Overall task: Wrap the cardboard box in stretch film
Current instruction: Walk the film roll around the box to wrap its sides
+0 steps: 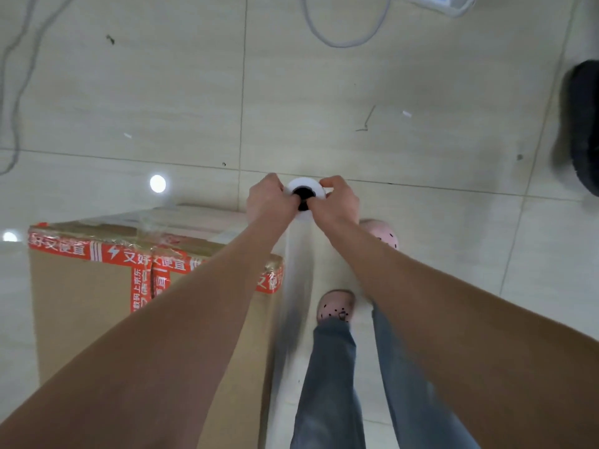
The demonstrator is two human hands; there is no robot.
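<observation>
Fingers of the left hand [267,199] and right hand [337,204] curl round the top of an upright stretch film roll [306,184], just beside the cardboard box [81,303] on the floor [405,102]. Film clings along the box's upper edge; its near face looks bare, so wrapping seems early.

- A pale, glossy tiled floor [421,92] with thin dark grout lines.
- A cardboard box [81,303], banded with red printed tape, stands on it at the left.
- A grey cable [324,37] loops over the far tiles.
- A second cable [19,76] runs down the left edge.
- A white power strip [447,3] lies at the far right.
- A dark, blurred object [583,131] sits at the right edge.
- Feet in pink slippers [335,306] stand just beside the box.
- Small scraps [366,119] dot the tiles.
</observation>
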